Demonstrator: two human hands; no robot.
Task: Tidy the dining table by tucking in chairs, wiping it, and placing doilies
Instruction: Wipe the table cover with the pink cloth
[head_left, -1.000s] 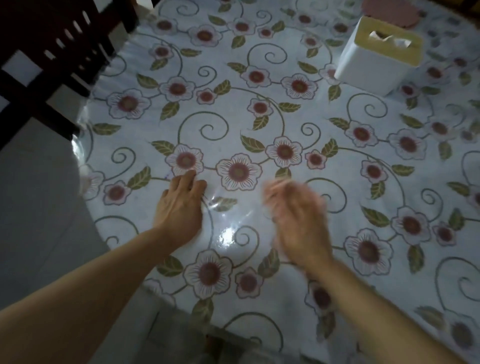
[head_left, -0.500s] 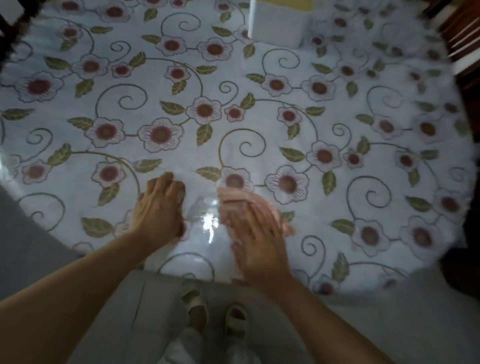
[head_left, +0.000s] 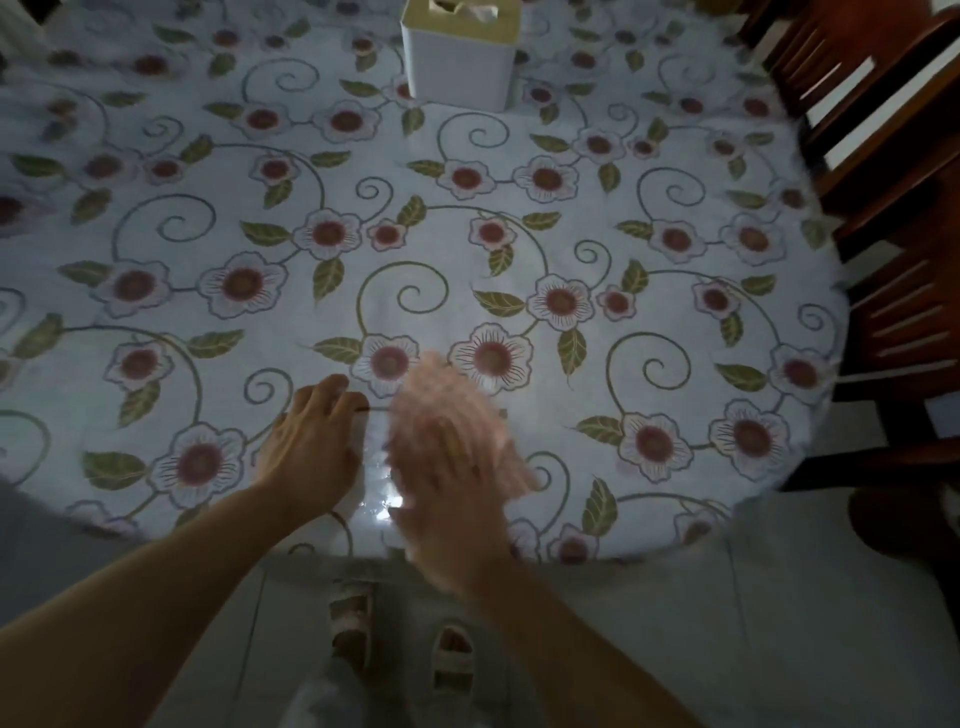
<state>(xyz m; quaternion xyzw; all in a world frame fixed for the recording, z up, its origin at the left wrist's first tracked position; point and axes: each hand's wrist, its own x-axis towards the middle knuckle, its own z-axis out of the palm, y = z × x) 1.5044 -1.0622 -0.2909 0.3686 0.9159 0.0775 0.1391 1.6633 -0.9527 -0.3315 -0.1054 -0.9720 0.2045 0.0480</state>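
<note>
A round dining table (head_left: 519, 260) wears a pale cloth printed with red flowers and green leaves. My left hand (head_left: 311, 447) rests flat on it near the front edge, fingers slightly apart. Just to its right, my right hand (head_left: 452, 467) is blurred with motion and presses a pink cloth (head_left: 457, 405) onto the tabletop; the cloth sticks out beyond the fingers and to the right. A dark wooden chair (head_left: 883, 156) stands against the table's right side.
A white tissue box (head_left: 460, 57) with a beige top stands at the back middle of the table. My feet in sandals (head_left: 400, 639) show on the grey tiled floor below the table's front edge.
The view has swung right along the table edge, bringing the right chair in and losing the left one. My right hand with the pink cloth keeps sweeping; my left hand stays flat.
</note>
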